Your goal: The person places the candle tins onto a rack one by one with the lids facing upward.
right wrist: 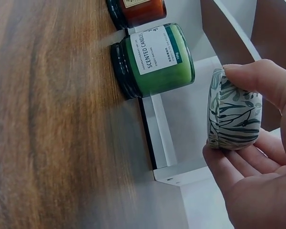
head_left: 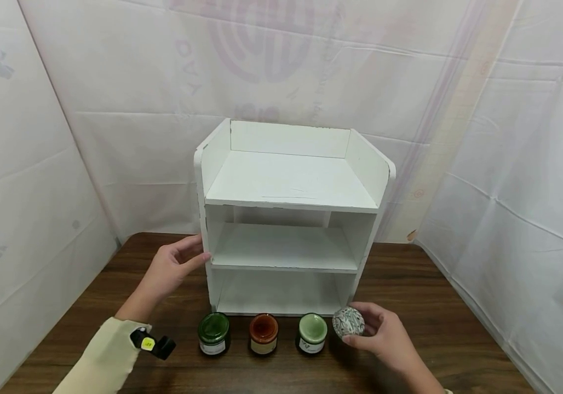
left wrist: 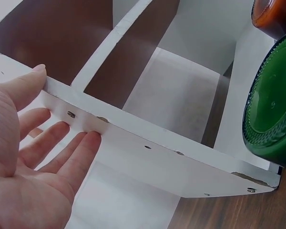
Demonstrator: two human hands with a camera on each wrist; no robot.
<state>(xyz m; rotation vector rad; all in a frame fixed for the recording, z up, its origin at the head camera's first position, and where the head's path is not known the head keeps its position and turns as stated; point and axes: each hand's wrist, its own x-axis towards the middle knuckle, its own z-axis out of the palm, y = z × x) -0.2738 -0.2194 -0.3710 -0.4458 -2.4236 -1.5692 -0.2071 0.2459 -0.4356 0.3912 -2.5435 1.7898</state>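
Shelf, white, edges chipped, is standing upright; left hand is touching its left side, fingers apart. Dark green jar, amber jar and labelled pale green jar are lining its front. Right hand, fingers clamped on round leaf-patterned tin, is holding it beside the pale green jar.

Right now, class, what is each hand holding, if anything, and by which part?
The right hand holds the patterned tin by opposite sides, between thumb and fingers. The left hand appears only to touch the side of the white shelf.
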